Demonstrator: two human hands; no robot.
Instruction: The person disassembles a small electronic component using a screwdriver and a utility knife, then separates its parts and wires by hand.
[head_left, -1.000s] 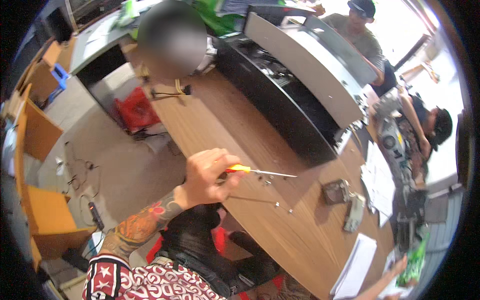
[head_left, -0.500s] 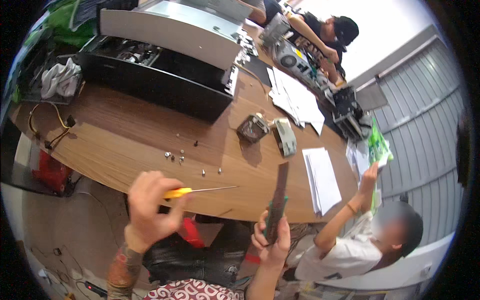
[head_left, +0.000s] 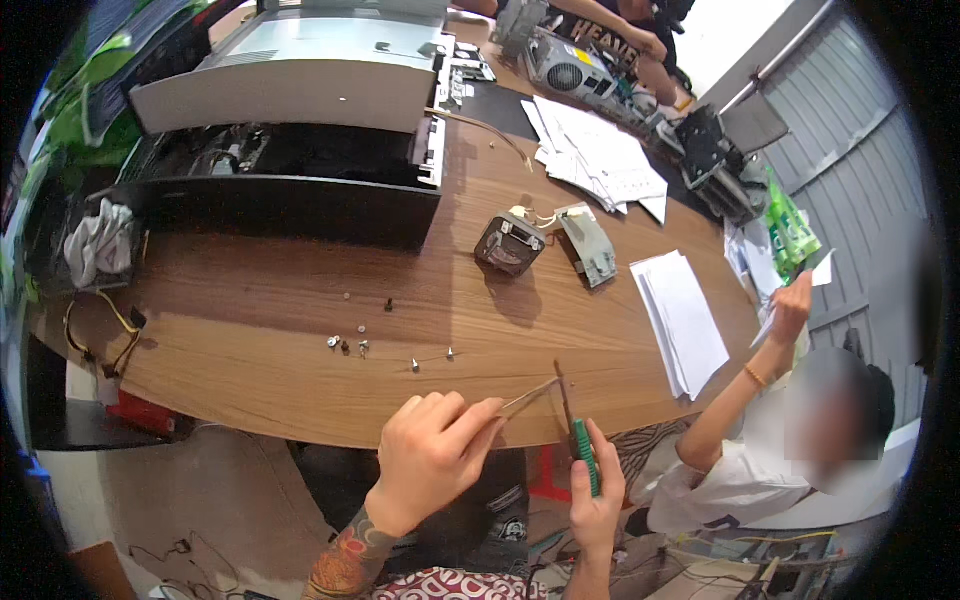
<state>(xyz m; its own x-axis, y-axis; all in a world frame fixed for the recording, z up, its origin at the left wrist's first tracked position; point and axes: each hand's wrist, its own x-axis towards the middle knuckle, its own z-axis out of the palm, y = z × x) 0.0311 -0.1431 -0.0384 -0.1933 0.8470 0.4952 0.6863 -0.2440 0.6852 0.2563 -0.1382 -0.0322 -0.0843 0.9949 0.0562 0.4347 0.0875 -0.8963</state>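
Observation:
My left hand [head_left: 430,460] is closed around a screwdriver [head_left: 528,393]; its thin metal shaft sticks out past the fingertips, while the hand hides the yellow handle. The tip meets or nearly meets a long, narrow dark strip with a ridged green part [head_left: 585,452]. That piece is pinched upright between the thumb and fingers of my right hand [head_left: 597,500]; its exact kind I cannot make out. Just beyond my hands, several loose screws [head_left: 414,365] lie on the wooden table [head_left: 250,340].
A large black case [head_left: 290,210] with a raised light panel stands back left. A small fan [head_left: 510,243] is wired to a grey plastic part [head_left: 588,245]. White papers [head_left: 680,325] lie right, near a seated person [head_left: 740,470]. Another person works on equipment at the back.
My left hand has moved right, bringing the screwdriver tip to the dark strip. My right hand has shifted slightly right and turned the green-and-dark piece edge-on. The view has turned a little.

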